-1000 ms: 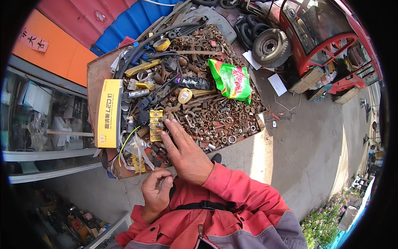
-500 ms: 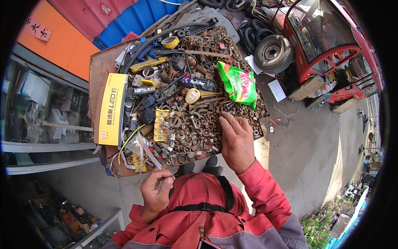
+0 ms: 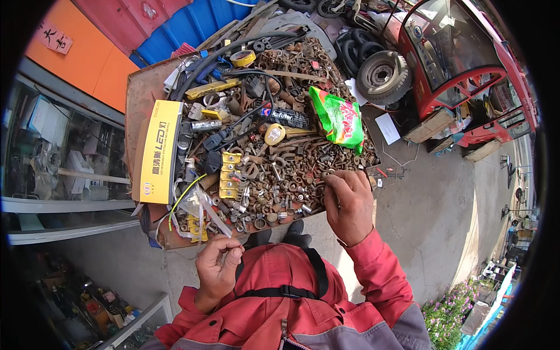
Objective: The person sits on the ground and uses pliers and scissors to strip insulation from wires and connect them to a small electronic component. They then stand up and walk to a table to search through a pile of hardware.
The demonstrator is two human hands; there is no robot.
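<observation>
My right hand (image 3: 352, 209) reaches over the right part of a heap of rusty nuts and bolts (image 3: 286, 189). Its thumb and index finger come together at the heap's surface; whatever lies between them is too small to name. Close to my lap, off the table's front edge, my left hand (image 3: 219, 269) is held up with thumb and fingers pinched. A tiny dark bit seems to show at its fingertips, but its kind is unclear. Beyond the right hand lies a green plastic packet (image 3: 338, 121). A yellow metal strip with holes (image 3: 230, 176) rests left of the loose hardware.
A yellow box (image 3: 160, 153) stands at the table's left, near a glass cabinet (image 3: 64, 157). Black hose (image 3: 217, 53), a tape roll (image 3: 242, 58) and a yellow-headed key (image 3: 274, 135) lie among the parts. Rightward are a tyre (image 3: 383, 77) and a red vehicle cab (image 3: 461, 64).
My right hand has shifted a little to the right and slightly nearer over the heap. My left hand stays almost where it was, still pinched.
</observation>
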